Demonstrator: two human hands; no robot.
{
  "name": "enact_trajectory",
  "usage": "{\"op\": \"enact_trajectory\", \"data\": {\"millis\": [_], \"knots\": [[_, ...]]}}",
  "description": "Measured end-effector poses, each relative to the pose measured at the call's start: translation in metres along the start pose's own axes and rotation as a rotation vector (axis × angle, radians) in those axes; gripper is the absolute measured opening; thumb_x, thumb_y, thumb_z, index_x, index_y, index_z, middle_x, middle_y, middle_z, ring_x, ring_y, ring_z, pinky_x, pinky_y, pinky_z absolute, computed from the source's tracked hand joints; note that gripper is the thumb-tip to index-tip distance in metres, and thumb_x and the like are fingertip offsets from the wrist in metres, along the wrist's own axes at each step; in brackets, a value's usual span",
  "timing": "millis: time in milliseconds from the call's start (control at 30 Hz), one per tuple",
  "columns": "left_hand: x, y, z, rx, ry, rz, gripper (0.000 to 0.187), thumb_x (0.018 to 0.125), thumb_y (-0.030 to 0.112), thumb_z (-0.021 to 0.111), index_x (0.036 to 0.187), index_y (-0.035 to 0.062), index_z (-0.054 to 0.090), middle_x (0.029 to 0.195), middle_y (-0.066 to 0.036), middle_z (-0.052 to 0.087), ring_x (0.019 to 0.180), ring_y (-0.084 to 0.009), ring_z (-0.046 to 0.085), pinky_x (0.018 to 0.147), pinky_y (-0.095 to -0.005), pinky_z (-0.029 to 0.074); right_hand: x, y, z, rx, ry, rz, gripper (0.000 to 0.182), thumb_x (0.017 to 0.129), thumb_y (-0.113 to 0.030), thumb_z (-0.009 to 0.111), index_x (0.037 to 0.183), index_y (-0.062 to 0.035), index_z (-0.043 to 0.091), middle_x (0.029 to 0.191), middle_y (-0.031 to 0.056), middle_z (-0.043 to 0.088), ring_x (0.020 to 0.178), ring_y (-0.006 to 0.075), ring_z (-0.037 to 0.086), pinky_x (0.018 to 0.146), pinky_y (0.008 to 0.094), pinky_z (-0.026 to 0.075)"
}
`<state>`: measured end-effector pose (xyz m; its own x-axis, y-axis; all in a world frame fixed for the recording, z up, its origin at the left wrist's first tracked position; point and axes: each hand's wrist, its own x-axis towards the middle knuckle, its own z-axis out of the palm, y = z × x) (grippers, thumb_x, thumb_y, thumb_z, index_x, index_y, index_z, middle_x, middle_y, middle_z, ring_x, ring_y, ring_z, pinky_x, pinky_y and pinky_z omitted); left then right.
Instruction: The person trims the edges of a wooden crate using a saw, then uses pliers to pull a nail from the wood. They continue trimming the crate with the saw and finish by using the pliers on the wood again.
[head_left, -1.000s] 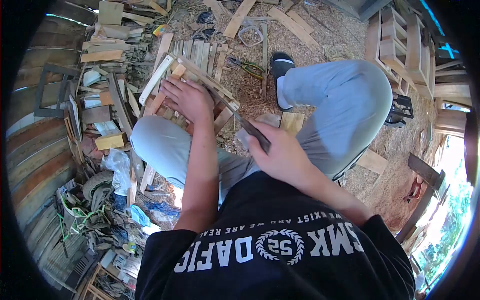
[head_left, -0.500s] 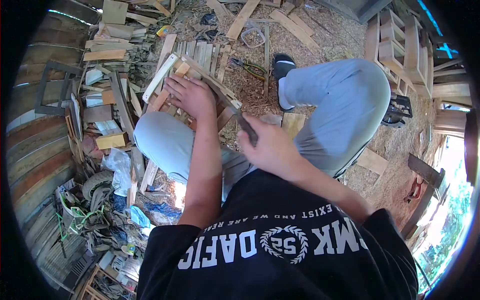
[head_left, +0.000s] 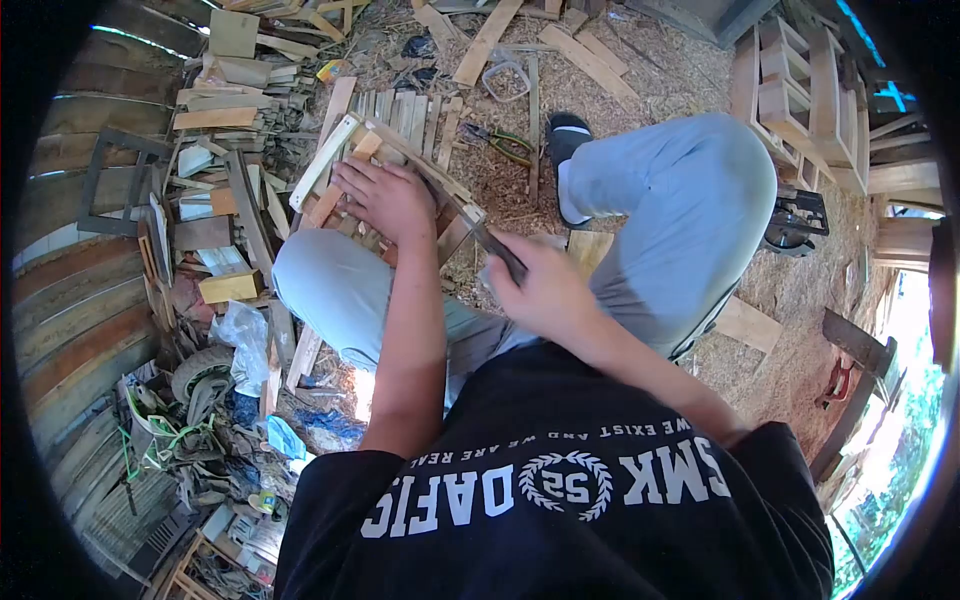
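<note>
My left hand (head_left: 387, 200) lies palm down on a small slatted wooden frame (head_left: 325, 165), its fingers stretched over a brown slat. The frame rests against my bent left knee. In my right hand (head_left: 540, 285) is the near end of a long dark file-like tool (head_left: 498, 250), with the fingers closed round it. This tool runs up and left along the frame's right side, close to the left hand; its far part is partly hidden by the wood. Its exact kind is not clear.
Pliers (head_left: 505, 145) and a clear plastic tub (head_left: 506, 82) sit on the shavings-covered floor. Wood offcuts (head_left: 215, 118) are piled at left. A circular saw (head_left: 792, 222) stands beyond my right knee, near wooden racks (head_left: 800, 100). Plastic and scrap (head_left: 200, 430) lie lower left.
The right hand and the dark tool have shifted slightly down and right along the frame. My left hand keeps its place on the slats. The whole view has moved a little.
</note>
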<state>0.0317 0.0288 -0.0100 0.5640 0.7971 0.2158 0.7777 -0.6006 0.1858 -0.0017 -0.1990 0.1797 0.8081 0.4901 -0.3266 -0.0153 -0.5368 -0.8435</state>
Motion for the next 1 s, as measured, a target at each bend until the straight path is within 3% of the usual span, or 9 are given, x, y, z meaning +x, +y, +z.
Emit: {"op": "enact_trajectory", "data": {"millis": [33, 167, 300, 433, 533, 567, 633, 767, 1000], "knots": [[0.001, -0.001, -0.001, -0.019, -0.006, -0.011, 0.068, 0.111, 0.031, 0.040, 0.168, -0.0075, 0.032, 0.177, -0.028, 0.030, 0.166, -0.0423, 0.026, 0.132, -0.0652, 0.020, 0.009, -0.006, 0.002, 0.023, -0.051, 0.084, 0.044, 0.101, -0.025, 0.067, 0.134, 0.0023, 0.072, 0.096, 0.0302, 0.076, 0.089, 0.0478, 0.076, 0.082, 0.0500, 0.062], [0.001, 0.001, -0.001, -0.029, 0.001, -0.008, 0.068, 0.111, 0.030, 0.040, 0.167, -0.0082, 0.033, 0.177, -0.028, 0.030, 0.166, -0.0424, 0.026, 0.133, -0.0653, 0.018, -0.026, 0.019, -0.004, 0.087, 0.034, -0.055, 0.046, 0.102, -0.027, 0.066, 0.135, 0.0050, 0.070, 0.094, 0.0305, 0.075, 0.088, 0.0453, 0.077, 0.081, 0.0498, 0.060], [0.003, 0.001, 0.001, -0.033, -0.002, -0.011, 0.069, 0.111, 0.030, 0.041, 0.167, -0.0086, 0.033, 0.177, -0.028, 0.029, 0.167, -0.0426, 0.025, 0.133, -0.0658, 0.016, -0.009, 0.030, 0.003, 0.096, 0.037, -0.115, 0.046, 0.102, -0.027, 0.066, 0.135, 0.0042, 0.070, 0.093, 0.0299, 0.076, 0.085, 0.0453, 0.077, 0.080, 0.0505, 0.060], [-0.001, 0.002, -0.004, 0.005, -0.014, -0.016, 0.069, 0.111, 0.029, 0.041, 0.167, -0.0090, 0.032, 0.177, -0.029, 0.030, 0.167, -0.0427, 0.024, 0.133, -0.0664, 0.016, -0.012, 0.008, 0.000, -0.057, -0.005, 0.003, 0.045, 0.102, -0.024, 0.067, 0.137, 0.0023, 0.071, 0.096, 0.0283, 0.077, 0.088, 0.0455, 0.077, 0.084, 0.0488, 0.062], [-0.002, 0.000, 0.001, -0.045, 0.026, -0.010, 0.070, 0.111, 0.029, 0.041, 0.168, -0.0089, 0.031, 0.177, -0.029, 0.029, 0.167, -0.0426, 0.024, 0.132, -0.0671, 0.016, -0.028, 0.018, -0.009, -0.029, 0.076, -0.163, 0.043, 0.102, -0.024, 0.066, 0.134, 0.0031, 0.072, 0.096, 0.0305, 0.076, 0.087, 0.0458, 0.077, 0.081, 0.0508, 0.061], [-0.003, -0.002, 0.002, -0.042, 0.025, -0.010, 0.070, 0.111, 0.029, 0.041, 0.168, -0.0089, 0.031, 0.177, -0.029, 0.029, 0.167, -0.0426, 0.024, 0.132, -0.0671, 0.016, -0.018, 0.020, -0.003, -0.027, 0.074, -0.161, 0.043, 0.102, -0.024, 0.066, 0.134, 0.0031, 0.072, 0.096, 0.0305, 0.076, 0.087, 0.0458, 0.077, 0.081, 0.0508, 0.061], [0.001, -0.002, 0.001, -0.052, -0.009, -0.019, 0.071, 0.110, 0.030, 0.042, 0.168, -0.0088, 0.030, 0.177, -0.029, 0.029, 0.167, -0.0427, 0.024, 0.132, -0.0677, 0.017, 0.011, 0.007, 0.011, 0.042, -0.063, 0.089, 0.042, 0.102, -0.023, 0.067, 0.135, 0.0022, 0.072, 0.101, 0.0290, 0.078, 0.094, 0.0439, 0.078, 0.086, 0.0480, 0.062], [0.001, -0.001, 0.005, -0.045, -0.003, -0.017, 0.071, 0.110, 0.031, 0.042, 0.168, -0.0085, 0.031, 0.177, -0.029, 0.028, 0.167, -0.0428, 0.024, 0.132, -0.0678, 0.017, -0.022, 0.026, -0.004, 0.089, 0.055, -0.079, 0.042, 0.102, -0.026, 0.067, 0.134, 0.0018, 0.072, 0.105, 0.0291, 0.077, 0.093, 0.0441, 0.077, 0.083, 0.0469, 0.062], [0.001, -0.001, 0.000, 0.006, -0.002, -0.015, 0.070, 0.111, 0.031, 0.042, 0.168, -0.0084, 0.031, 0.177, -0.028, 0.029, 0.167, -0.0429, 0.024, 0.131, -0.0682, 0.019, 0.008, 0.003, 0.002, -0.082, -0.071, 0.016, 0.043, 0.101, -0.025, 0.068, 0.134, 0.0016, 0.072, 0.104, 0.0281, 0.078, 0.095, 0.0425, 0.078, 0.087, 0.0471, 0.063]]}}
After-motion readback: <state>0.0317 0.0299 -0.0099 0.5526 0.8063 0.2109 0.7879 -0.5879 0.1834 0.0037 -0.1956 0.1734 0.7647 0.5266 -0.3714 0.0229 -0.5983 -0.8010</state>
